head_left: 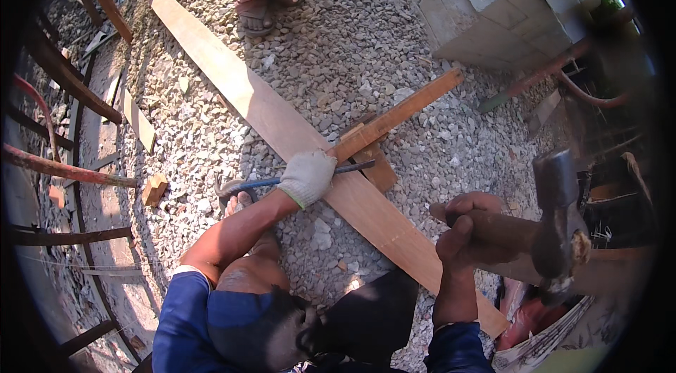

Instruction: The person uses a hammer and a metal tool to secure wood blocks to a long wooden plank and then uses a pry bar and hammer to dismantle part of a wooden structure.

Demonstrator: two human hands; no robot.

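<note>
My left hand (308, 179), in a white knit glove, is closed round a blue crowbar (262, 184). The bar's hooked end lies to the left near my foot, and its dark tip points right. Beneath the glove a long, flat plank (384, 227) runs diagonally from far left to near right. A narrower piece of wood (401, 113) crosses at the glove and reaches toward the far right, with a short wood block (381, 170) under it. My bare right hand (465, 227) grips the wooden handle of a hammer (556, 222), raised close to the camera at the right.
Gravel (338, 42) covers the ground. A person's sandalled feet (257, 14) stand beyond the plank. Grey blocks (493, 14) are at the far right; curved wooden pieces (70, 81) and a red bar (67, 166) at left. A small wood block (154, 190) lies left of the crowbar.
</note>
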